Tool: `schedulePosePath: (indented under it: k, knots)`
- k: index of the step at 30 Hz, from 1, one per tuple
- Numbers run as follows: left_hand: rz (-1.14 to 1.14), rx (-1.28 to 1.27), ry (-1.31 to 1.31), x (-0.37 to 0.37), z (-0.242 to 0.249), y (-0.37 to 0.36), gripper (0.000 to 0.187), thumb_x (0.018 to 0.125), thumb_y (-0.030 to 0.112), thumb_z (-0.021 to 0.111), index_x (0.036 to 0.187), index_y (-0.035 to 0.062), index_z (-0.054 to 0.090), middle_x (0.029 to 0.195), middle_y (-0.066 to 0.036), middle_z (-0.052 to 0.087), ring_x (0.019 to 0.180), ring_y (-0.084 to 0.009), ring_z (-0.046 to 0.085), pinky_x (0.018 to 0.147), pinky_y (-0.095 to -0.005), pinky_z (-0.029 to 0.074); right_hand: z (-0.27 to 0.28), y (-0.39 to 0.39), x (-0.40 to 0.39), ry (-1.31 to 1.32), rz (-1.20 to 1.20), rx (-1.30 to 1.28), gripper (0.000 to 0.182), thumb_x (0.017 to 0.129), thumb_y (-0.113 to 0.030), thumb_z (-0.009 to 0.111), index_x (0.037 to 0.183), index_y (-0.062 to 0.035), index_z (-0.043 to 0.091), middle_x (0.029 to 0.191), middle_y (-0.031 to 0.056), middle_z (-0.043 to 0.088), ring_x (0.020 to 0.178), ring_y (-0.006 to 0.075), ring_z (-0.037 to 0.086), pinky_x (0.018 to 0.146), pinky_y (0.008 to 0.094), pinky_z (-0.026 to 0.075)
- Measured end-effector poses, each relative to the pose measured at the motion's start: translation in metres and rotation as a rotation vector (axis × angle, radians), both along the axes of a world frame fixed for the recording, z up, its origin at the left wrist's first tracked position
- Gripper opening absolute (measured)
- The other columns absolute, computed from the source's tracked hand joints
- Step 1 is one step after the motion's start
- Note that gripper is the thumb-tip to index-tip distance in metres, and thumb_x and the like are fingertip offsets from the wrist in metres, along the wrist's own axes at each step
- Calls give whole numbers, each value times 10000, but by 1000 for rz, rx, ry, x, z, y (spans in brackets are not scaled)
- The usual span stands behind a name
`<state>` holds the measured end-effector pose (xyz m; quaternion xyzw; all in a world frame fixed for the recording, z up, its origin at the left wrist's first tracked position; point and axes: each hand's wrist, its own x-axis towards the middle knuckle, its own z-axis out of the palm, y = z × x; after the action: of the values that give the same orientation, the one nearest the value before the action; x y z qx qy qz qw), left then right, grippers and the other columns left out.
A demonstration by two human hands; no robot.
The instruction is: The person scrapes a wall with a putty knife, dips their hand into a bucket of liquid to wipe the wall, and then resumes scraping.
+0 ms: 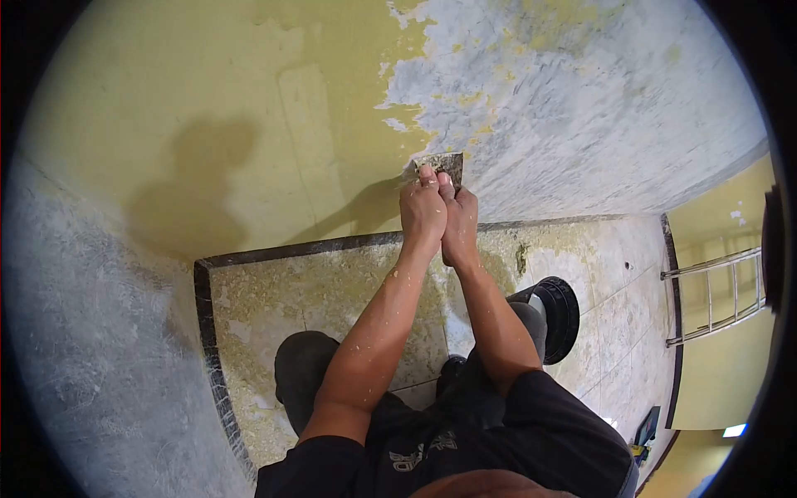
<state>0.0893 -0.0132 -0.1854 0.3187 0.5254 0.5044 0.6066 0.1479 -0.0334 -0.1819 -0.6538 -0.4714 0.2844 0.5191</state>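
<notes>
I am gripping one scraper (441,163) with both hands, left hand (422,212) and right hand (459,222) closed side by side around what seems its handle, pressing its blade to the wall (249,124) where yellow paint is ending; open floor (614,274) is stretching right.

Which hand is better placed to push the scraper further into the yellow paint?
Probably left. The left hand sits on the yellow paint side of the scraper; the right hand backs it up.
</notes>
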Motion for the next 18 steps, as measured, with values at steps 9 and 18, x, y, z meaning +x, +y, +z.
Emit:
schedulePosePath:
  k: [9,18]
  knots:
    - [-10,17,-89,-4,17,1,266,977,189,471,877,-17,608,865,-89,621,793,-163,566,712,-326,462,13,5,5,-84,1,-31,443,950,-318,540,752,72,610,572,149,572,538,176,481,530,385,412]
    - [148,189,-32,-26,45,1,347,978,234,457,929,-66,624,873,-187,658,813,-267,620,718,-385,461,56,8,-23,-167,121,77,399,952,-303,525,845,69,623,603,180,584,551,186,481,548,377,421]
